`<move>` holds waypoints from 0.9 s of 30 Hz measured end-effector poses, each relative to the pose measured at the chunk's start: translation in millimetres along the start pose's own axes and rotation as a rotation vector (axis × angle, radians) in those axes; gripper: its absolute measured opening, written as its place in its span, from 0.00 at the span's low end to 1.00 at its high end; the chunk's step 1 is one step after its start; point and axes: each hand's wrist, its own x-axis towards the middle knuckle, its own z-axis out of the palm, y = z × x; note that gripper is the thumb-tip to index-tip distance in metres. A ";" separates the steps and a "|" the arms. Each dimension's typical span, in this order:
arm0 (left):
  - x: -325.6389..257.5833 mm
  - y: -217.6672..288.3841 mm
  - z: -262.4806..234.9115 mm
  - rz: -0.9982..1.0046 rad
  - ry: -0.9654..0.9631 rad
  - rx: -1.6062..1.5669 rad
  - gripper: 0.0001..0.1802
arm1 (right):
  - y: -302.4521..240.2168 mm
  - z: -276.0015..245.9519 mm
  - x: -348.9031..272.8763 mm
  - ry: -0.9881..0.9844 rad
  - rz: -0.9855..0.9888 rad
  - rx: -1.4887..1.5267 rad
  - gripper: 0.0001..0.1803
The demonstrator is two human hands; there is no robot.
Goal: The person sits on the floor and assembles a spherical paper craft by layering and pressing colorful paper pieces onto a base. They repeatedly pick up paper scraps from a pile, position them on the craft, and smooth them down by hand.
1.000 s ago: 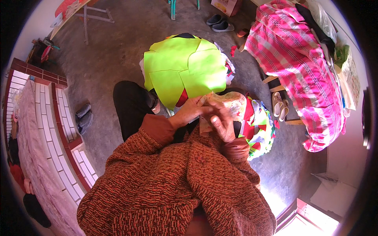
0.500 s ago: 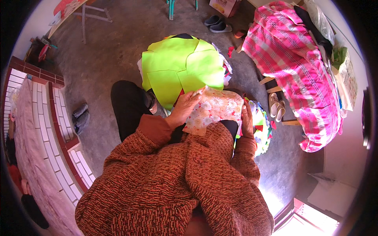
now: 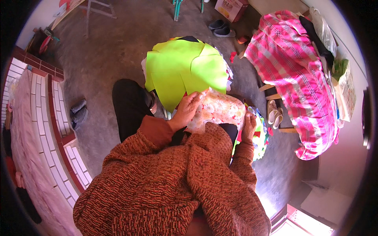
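A piece of floral fabric (image 3: 218,110), pale orange-pink with white and red flowers, is stretched between my hands above my lap. My left hand (image 3: 188,111) pinches its left upper edge between thumb and fingers. At the fabric's right edge, my right hand (image 3: 248,125) grips it with the fingers closed. Just beyond my knees lies a heap topped with bright yellow-green fabric pieces (image 3: 185,72). Below and right of my right hand, a pile of many-coloured scraps (image 3: 260,135) shows in part, the rest hidden by my arm and knee.
A pink plaid cloth (image 3: 291,78) drapes over a wooden-legged seat at the right, with pale shoes (image 3: 274,114) under its edge. Dark slippers (image 3: 221,28) and a carton (image 3: 231,8) stand at the back. Grey shoes (image 3: 79,113) lie left, beside a white-tiled ledge (image 3: 44,114).
My head view has shifted slightly. The fabric's lower left corner, which hung over my lap, is now partly hidden behind my sweater; both hands keep hold of the cloth.
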 end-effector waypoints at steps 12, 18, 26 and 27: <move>9.7 7.9 -15.5 0.138 -0.010 -0.038 0.16 | 12.1 -13.9 31.8 -0.203 0.103 -0.195 0.10; 14.4 10.9 -13.6 0.233 -0.019 0.044 0.16 | 4.6 -1.2 21.6 -0.165 0.052 -0.138 0.27; 9.9 25.4 -16.8 0.178 -0.005 -0.086 0.16 | 25.5 -13.0 28.6 -0.193 0.138 -0.002 0.10; 10.5 25.4 -16.5 0.173 -0.002 -0.108 0.16 | 24.5 -12.9 26.0 -0.181 0.138 0.019 0.09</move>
